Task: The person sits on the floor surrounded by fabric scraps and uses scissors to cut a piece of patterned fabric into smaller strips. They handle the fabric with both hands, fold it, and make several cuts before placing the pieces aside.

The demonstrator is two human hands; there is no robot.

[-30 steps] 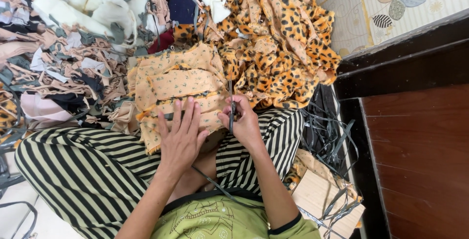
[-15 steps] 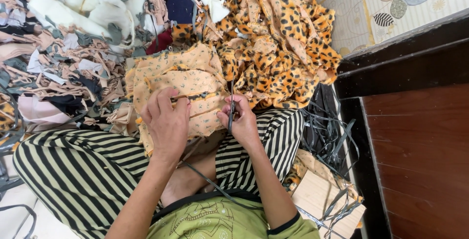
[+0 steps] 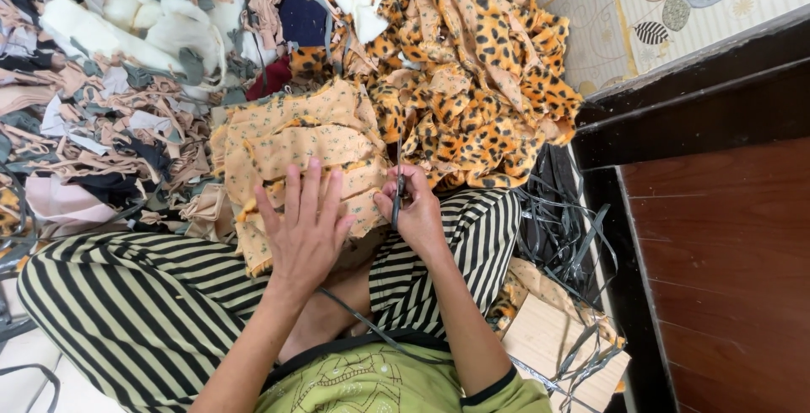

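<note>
A stack of pale orange floral cloth pieces (image 3: 291,143) lies across my lap, over my striped trouser legs (image 3: 126,295). My left hand (image 3: 302,227) rests flat on the near part of the stack with fingers spread. My right hand (image 3: 413,210) is closed around dark scissors (image 3: 398,194), whose blades point up at the stack's right edge. Leopard-print fabric (image 3: 481,84) is heaped just beyond the scissors.
A big pile of mixed fabric scraps (image 3: 110,84) fills the left and far side. Black strips (image 3: 565,219) and a brown cardboard piece (image 3: 548,337) lie to my right. A dark wooden ledge (image 3: 700,236) bounds the right side.
My left hand curled into a fist on the stack half a second ago and has now flattened again with fingers spread. The right hand stays with the scissors at the stack's edge.
</note>
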